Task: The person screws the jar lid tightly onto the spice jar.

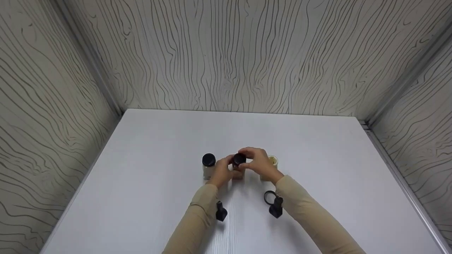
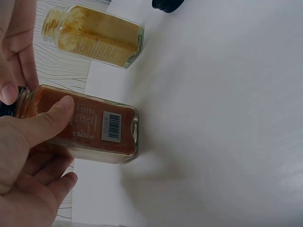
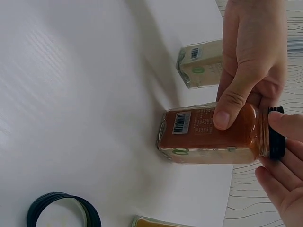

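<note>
A square glass jar of reddish-brown powder [image 2: 94, 125] stands in the middle of the table, in all three views. My left hand [image 1: 222, 171] grips its body, thumb across the label side. The fingers and thumb of my right hand [image 1: 260, 161] pinch the black lid [image 1: 239, 158] on top of that jar. To the right stands a jar of yellow powder [image 2: 102, 37] with its mouth uncovered. A jar of pale powder [image 3: 203, 64] with a black cap [image 1: 208, 159] is left of my left hand. Whether the pinched lid is loose or screwed down, I cannot tell.
A separate black lid [image 3: 64, 196] lies open side up on the white table [image 1: 155, 141], near my right forearm. Dark wrist devices [image 1: 221, 213] show beside the forearms. Wood-patterned walls [image 1: 226, 56] stand behind and at both sides.
</note>
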Tool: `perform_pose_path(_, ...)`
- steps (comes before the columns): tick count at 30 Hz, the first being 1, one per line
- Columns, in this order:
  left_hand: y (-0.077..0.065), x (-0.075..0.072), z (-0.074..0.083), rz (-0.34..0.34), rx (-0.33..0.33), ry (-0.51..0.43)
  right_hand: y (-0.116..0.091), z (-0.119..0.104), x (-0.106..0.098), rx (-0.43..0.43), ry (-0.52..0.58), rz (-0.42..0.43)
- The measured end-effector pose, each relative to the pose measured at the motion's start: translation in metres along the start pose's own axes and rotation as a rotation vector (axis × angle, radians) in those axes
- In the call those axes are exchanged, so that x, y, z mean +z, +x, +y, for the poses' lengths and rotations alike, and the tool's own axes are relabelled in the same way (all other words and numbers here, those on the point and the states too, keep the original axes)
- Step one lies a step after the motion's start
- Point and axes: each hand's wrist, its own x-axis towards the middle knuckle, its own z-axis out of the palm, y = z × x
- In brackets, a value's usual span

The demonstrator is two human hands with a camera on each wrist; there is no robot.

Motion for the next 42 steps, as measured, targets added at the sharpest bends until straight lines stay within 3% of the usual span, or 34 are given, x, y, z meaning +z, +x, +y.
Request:
perform_pose_path(5,-0.0007,0.0,0.0012,-0.003,-0.005,-0.016,-0.0004,-0.0035,0.0025,0.018,-0.02,0.047)
perform_pose_path(15,0.0,0.0002,0.0,-0.006,-0.011,-0.016,-0.0003,-0.0003,-0.0012,0.006,-0.003,-0.045)
perform_pose_path(26,0.0,-0.0004,-0.0026,0.0,0.056,-0.008,-0.0004,-0.003,0.0059,-0.006,-0.06,0.092)
perform_pose_path(30,0.0009,-0.0004,-0.0024,-0.008,0.059,-0.016,-0.0007,-0.003,0.007,-0.013,-0.063,0.104)
perform_pose_path(37,0.0,-0.0003,-0.0006,-0.008,0.052,0.002,-0.0019,0.0006,0.0035,-0.03,-0.026,0.01)
perform_pose_path(42,-0.0005,-0.0002,-0.0003,-0.016,0.011,-0.019,-0.002,0.0012,-0.0008,-0.036,0.024,-0.051)
